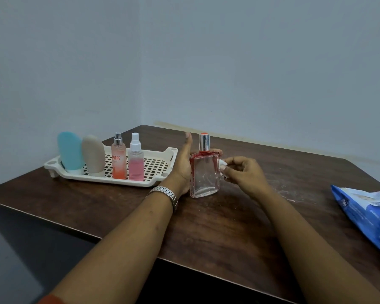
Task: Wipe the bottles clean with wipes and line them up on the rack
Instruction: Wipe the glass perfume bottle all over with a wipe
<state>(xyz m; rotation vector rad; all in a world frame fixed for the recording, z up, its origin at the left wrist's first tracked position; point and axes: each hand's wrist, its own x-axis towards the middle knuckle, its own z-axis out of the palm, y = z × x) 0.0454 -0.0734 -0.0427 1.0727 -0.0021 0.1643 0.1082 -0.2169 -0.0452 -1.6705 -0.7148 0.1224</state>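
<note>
Bottle [204, 174] standing upright at centre frame, on the table [239, 227].
Left hand [182, 165] is clasping its left side, fingers wrapping behind; right hand [242, 172] is pinching a wipe [223, 164] against its right edge. Rack [162, 156] at left is holding four bottles in a row.

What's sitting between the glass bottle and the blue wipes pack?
Head view: only the right hand holding a wipe at the glass bottle; then bare table to the wipes pack.
</note>
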